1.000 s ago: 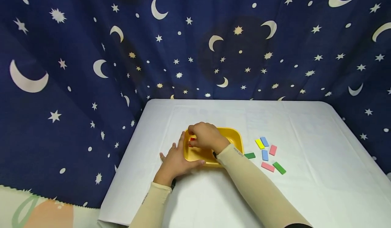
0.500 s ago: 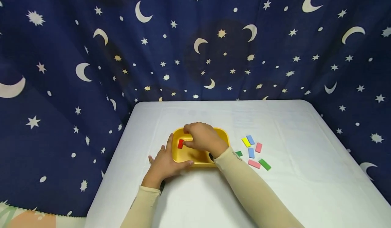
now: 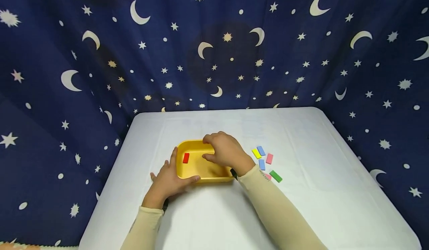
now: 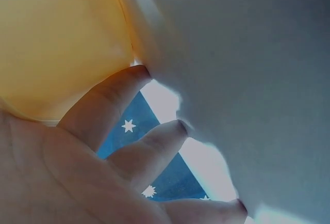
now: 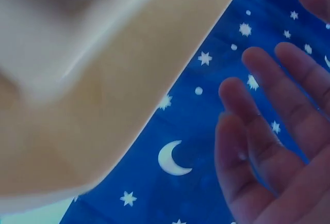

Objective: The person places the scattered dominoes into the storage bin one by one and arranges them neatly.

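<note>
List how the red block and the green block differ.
The red block lies inside the yellow tray; the green block lies outside it on the white tabletop.
In the head view, the red block's long side runs nearly up and down, while the green block's slants from upper left to lower right.
Both are flat, rectangular pieces, and no hand touches either.

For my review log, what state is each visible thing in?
Yellow tray, upright
Red block, flat inside the tray
Left hand, spread against the tray
Right hand, fingers parted, nothing visibly held
Yellow block, flat on the table
Blue blocks, flat on table
Green block, flat on table
Pink blocks, on table, one partly hidden
</note>
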Demonstrator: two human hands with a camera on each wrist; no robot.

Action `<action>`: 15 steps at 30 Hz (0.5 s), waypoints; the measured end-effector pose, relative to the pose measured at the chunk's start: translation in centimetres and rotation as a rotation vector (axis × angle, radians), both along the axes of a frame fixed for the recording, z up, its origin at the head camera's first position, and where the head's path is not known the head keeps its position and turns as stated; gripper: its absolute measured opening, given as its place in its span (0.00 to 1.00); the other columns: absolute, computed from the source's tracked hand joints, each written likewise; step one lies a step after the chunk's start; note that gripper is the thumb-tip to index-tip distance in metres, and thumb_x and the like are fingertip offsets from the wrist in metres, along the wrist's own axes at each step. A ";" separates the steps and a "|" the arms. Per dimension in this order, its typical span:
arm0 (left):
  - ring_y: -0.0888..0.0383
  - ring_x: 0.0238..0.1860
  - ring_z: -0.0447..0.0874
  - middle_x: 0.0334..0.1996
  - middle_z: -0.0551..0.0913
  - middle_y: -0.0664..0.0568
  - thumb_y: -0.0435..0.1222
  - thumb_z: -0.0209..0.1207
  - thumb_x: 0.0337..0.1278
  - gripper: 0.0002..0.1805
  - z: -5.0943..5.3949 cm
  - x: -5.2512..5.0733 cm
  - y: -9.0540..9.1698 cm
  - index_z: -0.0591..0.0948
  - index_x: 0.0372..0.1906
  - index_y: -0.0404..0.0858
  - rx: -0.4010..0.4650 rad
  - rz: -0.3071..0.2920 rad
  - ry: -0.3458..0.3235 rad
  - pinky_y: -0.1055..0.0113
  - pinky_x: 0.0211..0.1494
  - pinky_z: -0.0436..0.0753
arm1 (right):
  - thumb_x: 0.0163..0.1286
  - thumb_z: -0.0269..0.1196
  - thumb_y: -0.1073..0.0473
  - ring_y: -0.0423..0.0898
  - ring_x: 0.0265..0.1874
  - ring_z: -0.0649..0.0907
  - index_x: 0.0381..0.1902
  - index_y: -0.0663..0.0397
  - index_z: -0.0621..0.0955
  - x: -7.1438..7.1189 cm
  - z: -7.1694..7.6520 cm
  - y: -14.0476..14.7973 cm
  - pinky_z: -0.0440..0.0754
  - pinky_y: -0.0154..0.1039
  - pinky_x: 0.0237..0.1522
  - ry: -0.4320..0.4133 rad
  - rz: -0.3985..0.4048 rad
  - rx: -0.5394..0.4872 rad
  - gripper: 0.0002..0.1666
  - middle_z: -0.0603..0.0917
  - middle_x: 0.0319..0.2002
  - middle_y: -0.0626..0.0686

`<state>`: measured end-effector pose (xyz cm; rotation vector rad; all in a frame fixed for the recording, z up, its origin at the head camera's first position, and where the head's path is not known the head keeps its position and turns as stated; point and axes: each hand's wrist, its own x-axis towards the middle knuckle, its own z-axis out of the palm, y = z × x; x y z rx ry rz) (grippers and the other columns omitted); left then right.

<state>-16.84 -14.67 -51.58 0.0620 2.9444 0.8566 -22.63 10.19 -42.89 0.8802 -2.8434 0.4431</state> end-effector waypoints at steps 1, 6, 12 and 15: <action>0.34 0.78 0.62 0.70 0.76 0.38 0.83 0.66 0.32 0.81 0.0 0.1 -0.2 0.36 0.87 0.55 0.000 0.006 -0.004 0.12 0.62 0.45 | 0.63 0.77 0.40 0.44 0.47 0.82 0.58 0.45 0.86 0.0 0.0 0.1 0.83 0.43 0.53 -0.001 0.000 -0.010 0.29 0.89 0.49 0.44; 0.33 0.77 0.62 0.70 0.76 0.38 0.83 0.66 0.31 0.81 0.1 0.2 -0.4 0.37 0.87 0.55 0.002 0.019 0.002 0.12 0.63 0.45 | 0.63 0.77 0.41 0.44 0.44 0.82 0.57 0.44 0.86 0.1 0.0 0.7 0.82 0.43 0.52 0.027 -0.003 -0.056 0.28 0.88 0.47 0.42; 0.34 0.77 0.63 0.71 0.75 0.37 0.85 0.65 0.28 0.82 0.0 0.0 -0.1 0.38 0.87 0.56 -0.007 0.028 0.003 0.12 0.64 0.45 | 0.62 0.77 0.40 0.48 0.49 0.82 0.60 0.44 0.84 1.0 0.1 2.5 0.82 0.50 0.55 0.052 -0.088 -0.082 0.31 0.88 0.52 0.44; 0.35 0.77 0.64 0.72 0.75 0.37 0.87 0.63 0.26 0.83 0.0 -0.1 -0.1 0.38 0.87 0.56 -0.015 0.026 0.006 0.12 0.64 0.45 | 0.62 0.77 0.40 0.51 0.52 0.82 0.61 0.45 0.84 1.6 -0.1 3.6 0.82 0.53 0.55 0.062 -0.145 -0.110 0.32 0.88 0.54 0.47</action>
